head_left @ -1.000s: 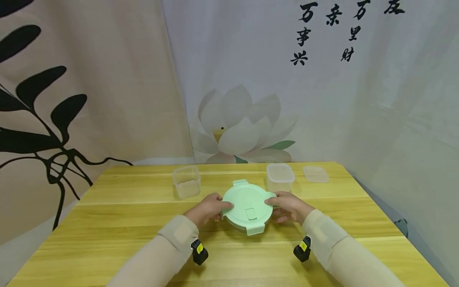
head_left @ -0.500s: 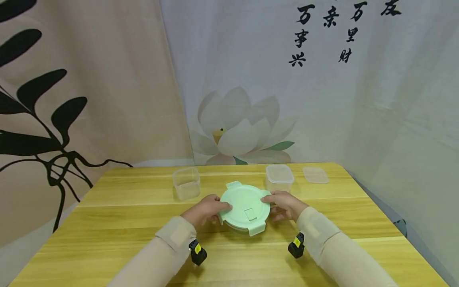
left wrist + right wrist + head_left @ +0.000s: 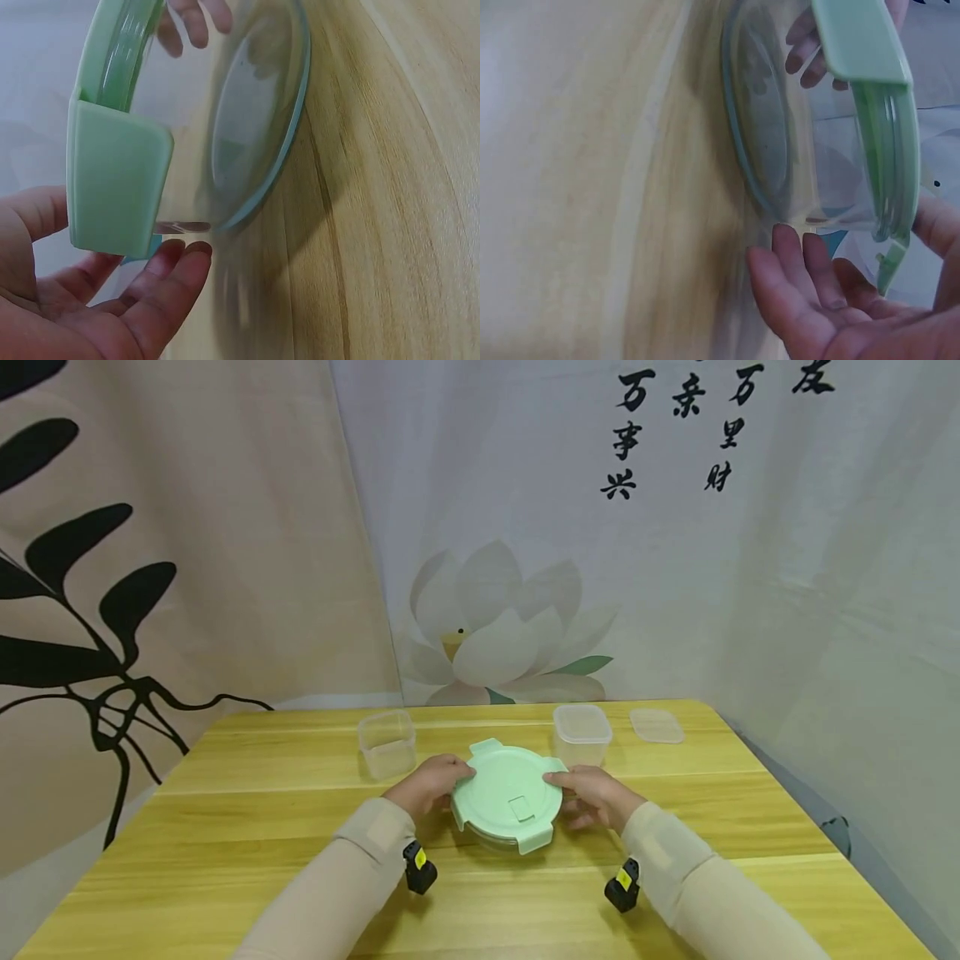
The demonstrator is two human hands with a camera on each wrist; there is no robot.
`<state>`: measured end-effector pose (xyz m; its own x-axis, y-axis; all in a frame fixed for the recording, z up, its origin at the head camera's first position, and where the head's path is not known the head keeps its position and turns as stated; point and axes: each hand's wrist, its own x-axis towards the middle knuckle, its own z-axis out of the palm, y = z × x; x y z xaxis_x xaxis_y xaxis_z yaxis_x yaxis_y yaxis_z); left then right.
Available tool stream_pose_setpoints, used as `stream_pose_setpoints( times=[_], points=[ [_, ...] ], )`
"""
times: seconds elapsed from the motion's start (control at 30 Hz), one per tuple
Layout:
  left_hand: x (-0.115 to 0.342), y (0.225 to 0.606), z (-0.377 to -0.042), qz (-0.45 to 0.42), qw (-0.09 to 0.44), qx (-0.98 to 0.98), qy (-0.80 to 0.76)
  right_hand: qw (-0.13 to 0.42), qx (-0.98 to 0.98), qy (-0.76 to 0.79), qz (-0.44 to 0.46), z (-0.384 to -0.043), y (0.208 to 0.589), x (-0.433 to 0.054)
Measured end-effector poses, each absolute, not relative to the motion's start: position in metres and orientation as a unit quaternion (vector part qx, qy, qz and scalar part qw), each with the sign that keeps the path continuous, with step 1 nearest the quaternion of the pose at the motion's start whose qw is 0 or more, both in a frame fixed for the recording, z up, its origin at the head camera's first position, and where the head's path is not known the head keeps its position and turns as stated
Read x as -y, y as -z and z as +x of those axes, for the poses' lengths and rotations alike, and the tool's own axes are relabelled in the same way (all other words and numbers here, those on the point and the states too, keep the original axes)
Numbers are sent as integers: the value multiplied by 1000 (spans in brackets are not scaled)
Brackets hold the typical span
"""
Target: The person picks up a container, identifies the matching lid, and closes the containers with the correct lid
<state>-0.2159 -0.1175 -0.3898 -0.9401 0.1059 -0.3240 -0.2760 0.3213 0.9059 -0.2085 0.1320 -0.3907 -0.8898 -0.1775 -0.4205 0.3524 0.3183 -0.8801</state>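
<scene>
A round glass food container [image 3: 501,842] with a mint-green lid [image 3: 506,793] is between the two hands, its base close to the wood. My left hand [image 3: 430,787] holds its left side, thumb at the lid's edge and fingers lower down. In the left wrist view those fingers reach past a green latch [image 3: 120,180] folded down the glass side. My right hand [image 3: 596,795] grips the opposite side, its thumb on the tab [image 3: 555,766] there. The right wrist view shows a flap [image 3: 889,266] angled outward from the lid near that hand. The near latch [image 3: 535,839] points down.
Behind the container stand a clear square box [image 3: 387,758] at left and a lidded plastic box [image 3: 582,743] at right. A flat translucent lid [image 3: 656,726] lies at the back right of the wooden table [image 3: 225,860]. A printed curtain [image 3: 525,485] hangs behind.
The food container has shifted slightly left between the hands. My left thumb has slid from the top of the lid to its edge. The right thumb stays on its tab.
</scene>
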Motion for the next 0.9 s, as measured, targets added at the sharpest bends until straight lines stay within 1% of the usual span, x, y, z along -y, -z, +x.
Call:
stream_pose_setpoints(
  times=[0.27,0.47,0.73,0.9],
  points=[
    [119,388,-215,-55,161,-800,-576,222,-774,590,64,-195,389,-135],
    [119,386,-213,-56,162,-800,-575,229,-770,592,61,-189,391,-136],
    [120,387,-208,-56,170,-800,-573,228,-767,596,66,-192,394,-135],
    [123,388,-203,-51,172,-798,-575,240,-759,603,51,-197,393,-135]
  ],
)
